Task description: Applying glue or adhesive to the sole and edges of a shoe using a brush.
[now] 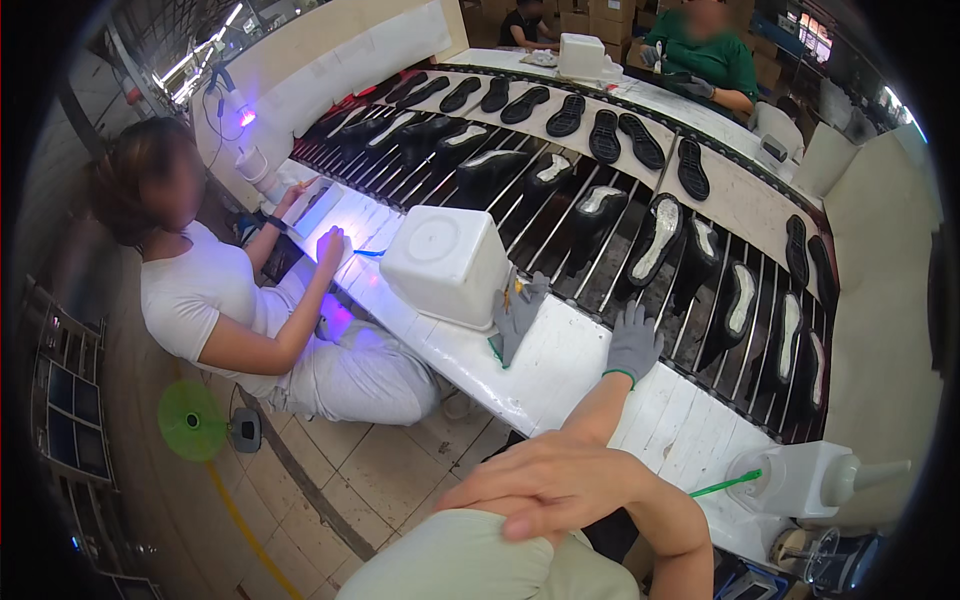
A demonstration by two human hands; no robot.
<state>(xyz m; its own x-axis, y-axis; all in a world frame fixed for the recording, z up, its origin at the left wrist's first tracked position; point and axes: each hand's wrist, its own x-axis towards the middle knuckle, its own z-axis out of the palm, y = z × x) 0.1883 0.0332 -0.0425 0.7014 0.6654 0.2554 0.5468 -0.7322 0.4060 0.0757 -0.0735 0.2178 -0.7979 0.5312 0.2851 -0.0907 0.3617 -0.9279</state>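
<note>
My left hand wears a grey knit glove. It rests with fingers spread on the white workbench, at the edge next to the conveyor's metal rods, and holds nothing. My right hand is bare and lies flat over my left forearm and my pale-trousered knee, also holding nothing. A spare grey glove hangs limp on the bench to the left of my gloved hand, beside an upturned white plastic tub. Black shoes with pale insoles ride on the conveyor beyond.
A co-worker in white sits at left with a hand under violet light. Black soles line the far belt, where a person in green works. A white squeeze bottle stands right. A green fan is on the tiled floor.
</note>
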